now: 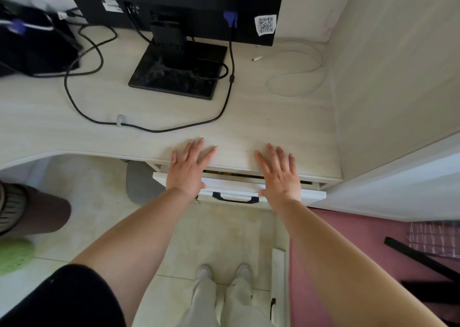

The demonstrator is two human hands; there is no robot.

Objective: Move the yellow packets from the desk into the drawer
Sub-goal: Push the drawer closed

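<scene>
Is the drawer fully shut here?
Slightly open. A narrow dark gap shows between the drawer front and the desk edge, with something yellowish visible inside.

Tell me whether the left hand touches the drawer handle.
Apart. The head view shows white drawer front between the left hand and the black handle.

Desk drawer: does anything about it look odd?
Slightly: the white drawer with a black handle sits a little open under the pale wooden desk, something yellowish showing in the gap. Nothing spilled or damaged.
</scene>
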